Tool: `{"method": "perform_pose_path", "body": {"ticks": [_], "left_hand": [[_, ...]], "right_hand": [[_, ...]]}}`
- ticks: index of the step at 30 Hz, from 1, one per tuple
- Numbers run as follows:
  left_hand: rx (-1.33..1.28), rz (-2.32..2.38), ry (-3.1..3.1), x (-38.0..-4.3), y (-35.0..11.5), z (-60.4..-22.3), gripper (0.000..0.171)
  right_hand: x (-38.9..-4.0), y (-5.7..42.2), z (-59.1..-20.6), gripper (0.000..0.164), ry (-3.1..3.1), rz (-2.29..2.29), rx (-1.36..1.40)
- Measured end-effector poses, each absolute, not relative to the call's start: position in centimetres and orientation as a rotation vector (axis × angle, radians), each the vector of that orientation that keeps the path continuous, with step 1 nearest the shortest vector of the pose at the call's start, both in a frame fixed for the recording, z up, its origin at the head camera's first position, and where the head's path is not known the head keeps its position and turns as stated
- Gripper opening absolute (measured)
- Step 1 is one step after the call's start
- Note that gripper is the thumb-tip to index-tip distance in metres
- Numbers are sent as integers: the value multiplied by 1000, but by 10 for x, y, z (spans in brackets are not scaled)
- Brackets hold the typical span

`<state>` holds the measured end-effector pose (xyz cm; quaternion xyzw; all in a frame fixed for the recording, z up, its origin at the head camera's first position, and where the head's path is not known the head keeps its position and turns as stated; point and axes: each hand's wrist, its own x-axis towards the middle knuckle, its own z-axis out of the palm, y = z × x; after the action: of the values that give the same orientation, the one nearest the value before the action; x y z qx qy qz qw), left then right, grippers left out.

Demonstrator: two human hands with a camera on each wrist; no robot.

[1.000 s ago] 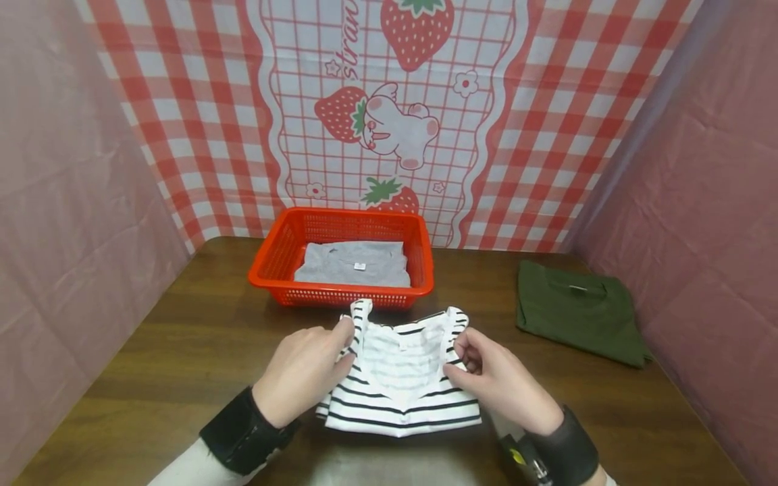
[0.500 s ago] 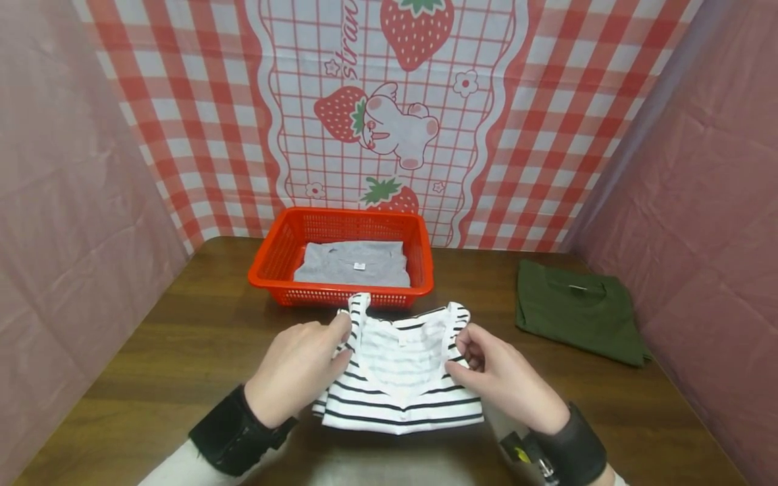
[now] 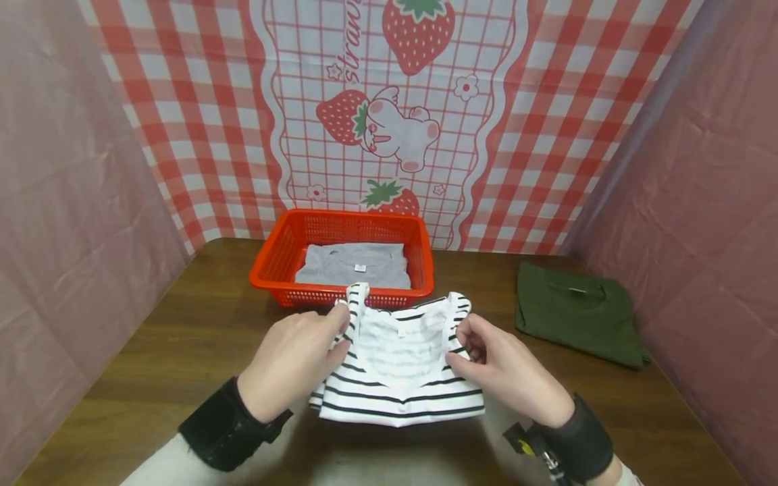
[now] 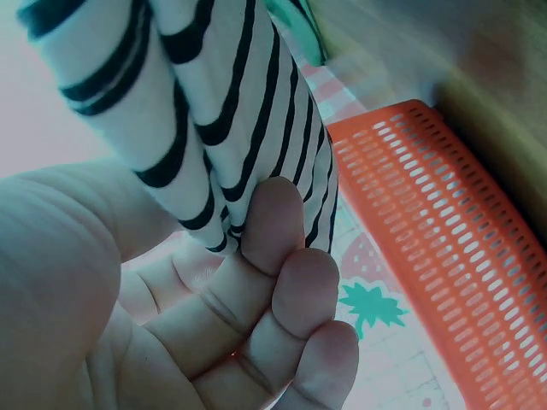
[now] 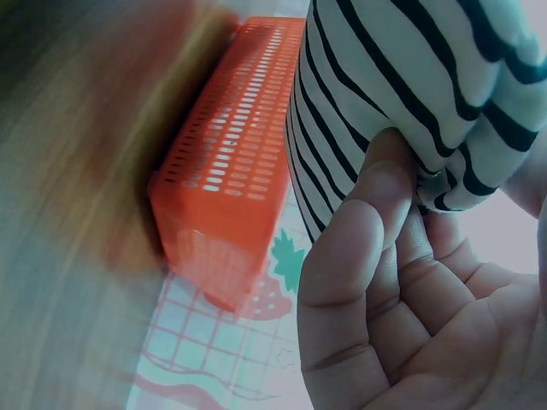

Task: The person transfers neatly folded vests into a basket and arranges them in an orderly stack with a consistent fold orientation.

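The 2 hands are apart, 1 at each side of a folded striped shirt (image 3: pixel 398 358). The left hand (image 3: pixel 296 361) pinches its left edge between thumb and fingers, and the right hand (image 3: pixel 509 371) pinches the right edge in the same way; both wrist views show the doubled cloth caught in the grip. The shirt is in front of the person, neckline facing up and its middle sagging a little between the 2 grips. It seems to be off the table (image 3: pixel 182 337), with a shadow under its near hem. Its far edge overlaps the near side of the red basket (image 3: pixel 304 287) in the head view; whether they touch, I cannot tell. 1 folded grey shirt (image 3: pixel 355 260) lies inside the basket, and 1 folded green shirt (image 3: pixel 577 317) lies on the table to the right.

The step in hand looks like carrying the folded shirt, probably towards the basket. If so, the next move calls for raising both edges together over the near rim, keeping the cloth level and taut so that the fold holds, then lowering it flat onto the grey shirt
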<state>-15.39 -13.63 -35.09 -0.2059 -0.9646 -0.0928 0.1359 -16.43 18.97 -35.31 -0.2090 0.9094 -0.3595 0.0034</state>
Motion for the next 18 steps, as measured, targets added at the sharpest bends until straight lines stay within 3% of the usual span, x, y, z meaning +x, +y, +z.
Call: {"method": "perform_pose_path", "body": {"ticks": [18], "left_hand": [[-625,-232,-2723,-154,-147,-330,45]], "right_hand": [[-171,180,-329,28,2880,-1110,-742]]}}
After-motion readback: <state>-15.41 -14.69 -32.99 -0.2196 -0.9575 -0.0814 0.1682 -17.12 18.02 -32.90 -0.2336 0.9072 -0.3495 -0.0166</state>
